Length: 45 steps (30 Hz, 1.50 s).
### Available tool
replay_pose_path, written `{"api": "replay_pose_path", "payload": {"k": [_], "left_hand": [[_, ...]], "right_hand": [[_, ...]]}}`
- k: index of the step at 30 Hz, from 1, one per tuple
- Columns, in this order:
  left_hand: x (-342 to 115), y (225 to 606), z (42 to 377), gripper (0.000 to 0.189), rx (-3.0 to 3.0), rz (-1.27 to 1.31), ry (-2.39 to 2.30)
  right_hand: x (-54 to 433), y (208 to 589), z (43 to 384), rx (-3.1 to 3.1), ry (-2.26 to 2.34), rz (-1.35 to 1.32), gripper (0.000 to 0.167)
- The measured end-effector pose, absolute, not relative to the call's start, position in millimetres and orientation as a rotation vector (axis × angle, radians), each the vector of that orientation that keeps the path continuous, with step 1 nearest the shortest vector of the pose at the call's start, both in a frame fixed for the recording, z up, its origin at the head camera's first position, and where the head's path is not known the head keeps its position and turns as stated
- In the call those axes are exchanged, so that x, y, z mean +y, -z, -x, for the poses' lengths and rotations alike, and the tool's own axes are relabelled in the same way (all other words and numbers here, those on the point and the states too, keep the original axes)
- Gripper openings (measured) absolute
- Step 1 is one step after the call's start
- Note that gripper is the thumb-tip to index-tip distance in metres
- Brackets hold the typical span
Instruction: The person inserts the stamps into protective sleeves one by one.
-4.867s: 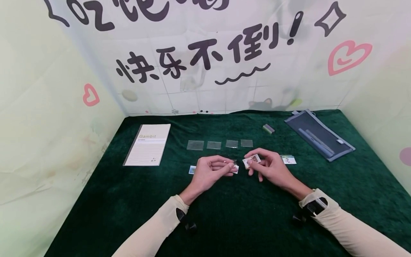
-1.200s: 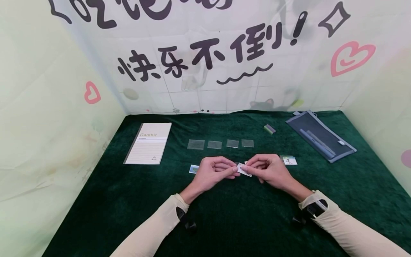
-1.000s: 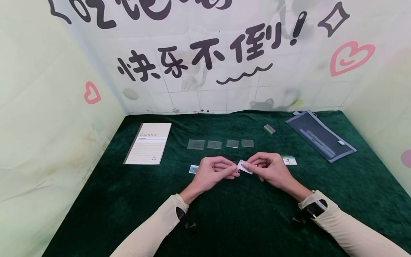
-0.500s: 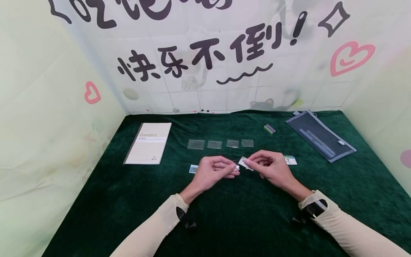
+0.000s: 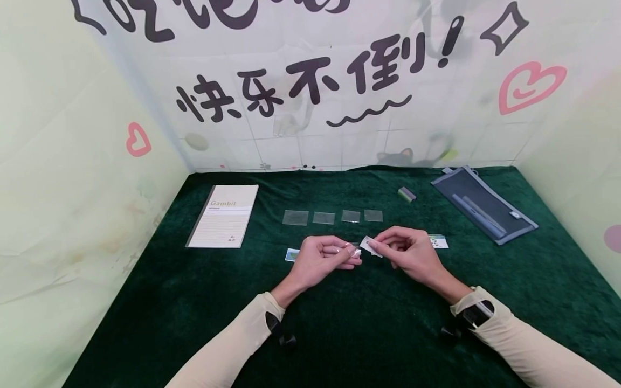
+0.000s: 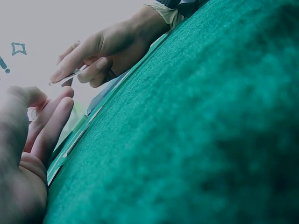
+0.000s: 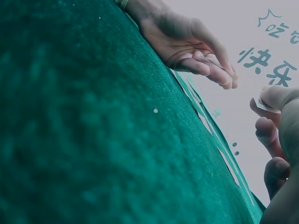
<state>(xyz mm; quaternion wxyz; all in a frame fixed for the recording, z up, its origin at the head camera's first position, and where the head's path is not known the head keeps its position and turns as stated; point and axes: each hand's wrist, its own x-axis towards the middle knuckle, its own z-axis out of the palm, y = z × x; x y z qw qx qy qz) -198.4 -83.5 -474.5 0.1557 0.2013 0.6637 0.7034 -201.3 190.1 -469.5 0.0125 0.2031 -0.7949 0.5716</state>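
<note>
My left hand (image 5: 317, 257) pinches a small clear, shiny plastic piece (image 5: 356, 252) between thumb and fingers, above the green cloth. Facing it, my right hand (image 5: 412, 252) pinches a small white card (image 5: 371, 246) with a dark mark near its corner. A narrow gap separates the card from the left fingertips. Seen from the left wrist, the card (image 6: 67, 78) is nearly edge-on. A card with a blue picture (image 5: 291, 255) lies partly hidden behind the left hand. Another printed card (image 5: 439, 242) lies partly covered behind the right hand.
Several clear plastic squares (image 5: 295, 217) lie in a row beyond the hands. A notebook (image 5: 223, 216) is at the left, a mesh zip pouch (image 5: 485, 205) with pens at the right. A small grey-green block (image 5: 406, 194) sits at the back. Fabric walls enclose the table.
The right hand held a picture card farther off, then brought a white card against the left fingertips. It has since drawn back slightly right and up with the card. The left hand barely moved.
</note>
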Motion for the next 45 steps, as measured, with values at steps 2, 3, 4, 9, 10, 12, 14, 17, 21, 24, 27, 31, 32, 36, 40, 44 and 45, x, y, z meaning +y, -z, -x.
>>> {"api": "replay_pose_path", "payload": {"k": [2,3,4,9,10,12,14,17,21,24,27,31,32,36,40,44,45], "left_hand": [[-83.4,474.4,198.4,0.027,1.901,-0.575,-2.014],[-83.3,474.3,198.4,0.026,1.901,-0.575,-2.014],[-83.2,474.3,198.3,0.026,1.9,-0.576,-2.014],[-83.5,474.3,197.5,0.025,1.897,-0.587,-2.01],[-83.6,474.2,197.3,0.025,1.896,-0.589,-2.009],[-83.9,474.3,197.2,0.024,1.895,-0.592,-2.01],[-84.1,474.3,197.1,0.025,1.891,-0.591,-2.011],[-84.6,474.1,196.9,0.026,1.887,-0.59,-2.01],[-85.0,473.8,197.1,0.028,1.887,-0.587,-2.008],[-85.0,473.6,197.1,0.028,1.888,-0.583,-2.008],[-85.0,473.6,197.1,0.028,1.891,-0.58,-2.006],[-84.8,474.0,197.3,0.027,1.894,-0.582,-2.006],[-84.7,474.0,197.4,0.026,1.894,-0.583,-2.009],[-84.6,474.1,197.3,0.026,1.889,-0.591,-2.01],[-84.4,473.8,197.0,0.025,1.871,-0.607,-2.017],[-84.3,473.4,196.8,0.026,1.876,-0.617,-2.016],[-84.2,473.5,196.9,0.027,1.878,-0.62,-2.014]], "right_hand": [[190.0,469.3,201.1,-2.472,-1.778,-0.637,0.009],[189.9,469.0,200.8,-2.472,-1.774,-0.639,0.009],[189.8,468.9,200.6,-2.472,-1.771,-0.643,0.009],[188.7,468.4,199.7,-2.467,-1.739,-0.672,0.01],[188.4,468.4,199.6,-2.465,-1.734,-0.68,0.011],[188.3,468.6,199.5,-2.462,-1.725,-0.693,0.011],[188.2,468.9,199.5,-2.46,-1.719,-0.704,0.011],[188.2,469.0,199.4,-2.462,-1.723,-0.717,0.011],[188.0,469.1,199.5,-2.466,-1.748,-0.717,0.01],[187.9,468.8,199.6,-2.47,-1.772,-0.705,0.009],[188.1,468.7,199.7,-2.478,-1.798,-0.699,0.009],[188.2,468.4,199.5,-2.491,-1.825,-0.686,0.008],[188.3,468.6,199.6,-2.495,-1.828,-0.68,0.007],[188.4,469.5,200.1,-2.511,-1.836,-0.657,0.007],[188.1,470.6,201.0,-2.521,-1.843,-0.641,0.007],[187.6,470.9,201.0,-2.535,-1.866,-0.636,0.007],[187.4,470.4,200.6,-2.538,-1.871,-0.639,0.008]]}}
